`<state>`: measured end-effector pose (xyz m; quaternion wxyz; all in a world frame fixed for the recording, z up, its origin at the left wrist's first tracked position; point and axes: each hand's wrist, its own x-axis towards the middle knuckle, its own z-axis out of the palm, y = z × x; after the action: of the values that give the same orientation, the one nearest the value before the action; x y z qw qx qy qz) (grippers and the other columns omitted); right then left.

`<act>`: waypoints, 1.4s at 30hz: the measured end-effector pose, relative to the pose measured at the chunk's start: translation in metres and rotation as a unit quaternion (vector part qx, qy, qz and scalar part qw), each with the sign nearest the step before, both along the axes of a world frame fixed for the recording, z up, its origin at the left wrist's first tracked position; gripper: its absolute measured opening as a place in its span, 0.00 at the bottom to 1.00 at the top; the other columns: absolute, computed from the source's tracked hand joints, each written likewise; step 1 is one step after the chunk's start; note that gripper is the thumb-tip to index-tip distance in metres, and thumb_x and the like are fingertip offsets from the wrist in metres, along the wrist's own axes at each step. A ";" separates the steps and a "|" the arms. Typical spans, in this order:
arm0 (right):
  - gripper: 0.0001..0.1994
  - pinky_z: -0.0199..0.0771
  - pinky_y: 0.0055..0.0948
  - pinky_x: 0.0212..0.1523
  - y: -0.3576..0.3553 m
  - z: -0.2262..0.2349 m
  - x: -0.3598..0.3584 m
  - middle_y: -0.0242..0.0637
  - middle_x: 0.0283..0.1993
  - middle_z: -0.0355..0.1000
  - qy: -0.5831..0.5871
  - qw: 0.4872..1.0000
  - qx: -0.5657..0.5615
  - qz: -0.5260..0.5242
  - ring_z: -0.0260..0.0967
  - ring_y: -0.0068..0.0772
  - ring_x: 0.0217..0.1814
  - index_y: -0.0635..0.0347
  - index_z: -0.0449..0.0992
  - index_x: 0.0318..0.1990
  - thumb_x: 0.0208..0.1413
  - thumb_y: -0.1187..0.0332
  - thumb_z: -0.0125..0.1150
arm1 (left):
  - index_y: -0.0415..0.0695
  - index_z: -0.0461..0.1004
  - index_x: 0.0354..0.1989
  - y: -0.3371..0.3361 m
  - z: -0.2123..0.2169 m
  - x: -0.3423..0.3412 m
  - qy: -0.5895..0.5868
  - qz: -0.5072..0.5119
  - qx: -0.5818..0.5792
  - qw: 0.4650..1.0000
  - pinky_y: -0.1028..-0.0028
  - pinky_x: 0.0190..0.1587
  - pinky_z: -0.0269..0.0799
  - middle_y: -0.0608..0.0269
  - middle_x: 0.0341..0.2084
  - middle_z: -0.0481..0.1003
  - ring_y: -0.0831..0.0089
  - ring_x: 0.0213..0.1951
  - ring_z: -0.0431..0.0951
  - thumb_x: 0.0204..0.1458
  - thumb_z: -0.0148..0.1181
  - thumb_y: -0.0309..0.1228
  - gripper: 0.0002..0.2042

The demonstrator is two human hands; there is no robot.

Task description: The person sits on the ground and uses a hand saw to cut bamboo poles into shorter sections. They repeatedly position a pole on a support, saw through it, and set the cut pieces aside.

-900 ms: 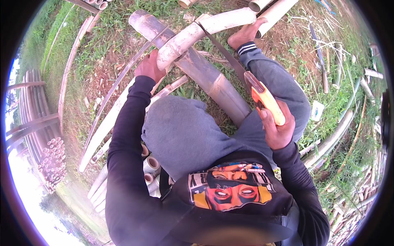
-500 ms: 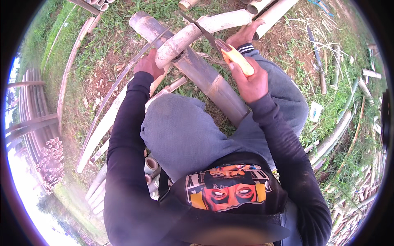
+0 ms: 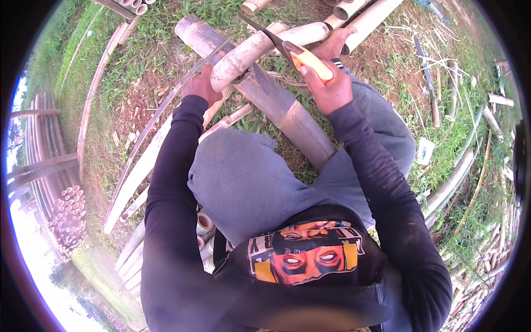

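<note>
Grass point(image 3: 102, 61), stacked bamboo poles point(image 3: 68, 213), scattered offcuts point(image 3: 475, 279) and a handsaw point(image 3: 285, 47) mark an outdoor work yard point(image 3: 146, 105).

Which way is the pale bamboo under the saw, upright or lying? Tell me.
Lying: the pale bamboo stretches crosswise over the dark bamboo pole, with the orange-handled saw across it. Cut depth: cannot tell.
</note>
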<state>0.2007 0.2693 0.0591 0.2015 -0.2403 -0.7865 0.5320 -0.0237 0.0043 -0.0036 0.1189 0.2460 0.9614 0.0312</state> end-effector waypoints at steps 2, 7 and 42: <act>0.14 0.77 0.28 0.35 -0.001 0.003 0.045 0.35 0.31 0.80 0.049 0.999 0.001 0.000 0.73 0.19 0.31 0.68 0.83 0.47 0.64 0.64 0.72 | 0.51 0.64 0.68 -0.002 -0.005 0.005 -0.011 0.001 -0.005 1.000 0.48 0.54 0.80 0.39 0.46 0.83 0.40 0.52 0.84 0.43 0.76 0.44 0.42; 0.14 0.72 0.21 0.33 0.007 -0.012 0.119 0.27 0.35 0.79 0.004 0.989 -0.149 -0.007 0.70 0.12 0.33 0.67 0.81 0.54 0.67 0.67 0.70 | 0.53 0.64 0.68 -0.005 -0.011 0.002 -0.008 -0.003 -0.004 1.000 0.47 0.53 0.79 0.39 0.46 0.82 0.38 0.50 0.83 0.43 0.76 0.45 0.41; 0.12 0.66 0.19 0.21 0.046 -0.055 0.080 0.27 0.25 0.73 0.175 0.939 -0.273 -0.109 0.65 0.13 0.19 0.66 0.81 0.50 0.69 0.65 0.68 | 0.49 0.63 0.67 -0.007 -0.023 0.001 -0.002 0.018 -0.011 1.000 0.47 0.54 0.79 0.36 0.47 0.82 0.38 0.51 0.83 0.42 0.78 0.44 0.42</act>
<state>0.2804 0.3149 0.0036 0.3194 -0.2737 -0.5318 0.7350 -0.0226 -0.0029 -0.0264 0.1226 0.2271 0.9658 0.0236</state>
